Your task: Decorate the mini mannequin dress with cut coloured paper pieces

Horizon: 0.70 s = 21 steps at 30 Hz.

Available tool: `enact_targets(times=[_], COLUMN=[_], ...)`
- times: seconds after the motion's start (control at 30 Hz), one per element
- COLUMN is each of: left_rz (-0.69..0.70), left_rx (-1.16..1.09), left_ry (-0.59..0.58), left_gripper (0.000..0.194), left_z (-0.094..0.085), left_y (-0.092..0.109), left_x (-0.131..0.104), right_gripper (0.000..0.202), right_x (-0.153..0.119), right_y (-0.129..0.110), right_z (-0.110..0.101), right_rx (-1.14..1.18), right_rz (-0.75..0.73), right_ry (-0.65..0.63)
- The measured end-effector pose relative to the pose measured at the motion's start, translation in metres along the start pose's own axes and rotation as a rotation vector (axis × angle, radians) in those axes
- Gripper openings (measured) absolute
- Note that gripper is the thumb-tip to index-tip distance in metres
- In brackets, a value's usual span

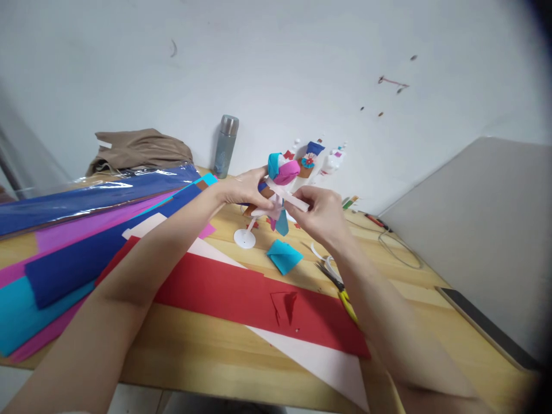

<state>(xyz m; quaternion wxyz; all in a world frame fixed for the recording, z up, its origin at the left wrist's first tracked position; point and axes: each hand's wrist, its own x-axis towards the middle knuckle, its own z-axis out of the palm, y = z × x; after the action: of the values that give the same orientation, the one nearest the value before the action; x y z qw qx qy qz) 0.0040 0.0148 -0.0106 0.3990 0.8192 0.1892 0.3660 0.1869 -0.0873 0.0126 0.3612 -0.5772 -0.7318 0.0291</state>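
Paper doll (281,172) on a white stick stand w/ round base (244,238), held up just above the tabletop (207,339), near the back wall. Head wrapped in teal + pink crepe; a pale pink paper strip (290,198) crosses its middle.

Left hand (244,188): fingers closed round the doll's body from the left, steadying it. Right hand (319,214): thumb + fingers pinched shut on the free end of the strip, strip drawn taut toward the doll. Exact fingertip contact on the far side is hidden.

Risks, as I judge it: crepe is thin, so too hard a pull could tear the strip or drag the head wrap loose; the base looks off the wood, so a slack left grip could let the figure tip.

Around: teal paper scrap (283,256) just below the hands, scissors (340,284) under the right forearm, red sheet (241,296) over a white one, stacked blue/purple sheets (86,253) at left, grey flask (226,146) + more dolls (332,161) by the wall.
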Motion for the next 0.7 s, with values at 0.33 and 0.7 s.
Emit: enact_targets(times=[0.33,0.7], left_rz=[-0.008,-0.012], left_rx=[-0.067,-0.086], left_ry=[-0.048,-0.074], left_gripper=[0.075,0.077], left_z=[-0.001,-0.003], left_y=[-0.002,-0.001], left_x=[0.003,0.002], right_gripper=[0.024,0.017], right_x=[-0.005,-0.001], right_y=[-0.004,0.005], right_z=[0.008,0.015], right_rx=[0.059,-0.164], right_rz=[-0.084,-0.204], right_ry=[0.034,0.101])
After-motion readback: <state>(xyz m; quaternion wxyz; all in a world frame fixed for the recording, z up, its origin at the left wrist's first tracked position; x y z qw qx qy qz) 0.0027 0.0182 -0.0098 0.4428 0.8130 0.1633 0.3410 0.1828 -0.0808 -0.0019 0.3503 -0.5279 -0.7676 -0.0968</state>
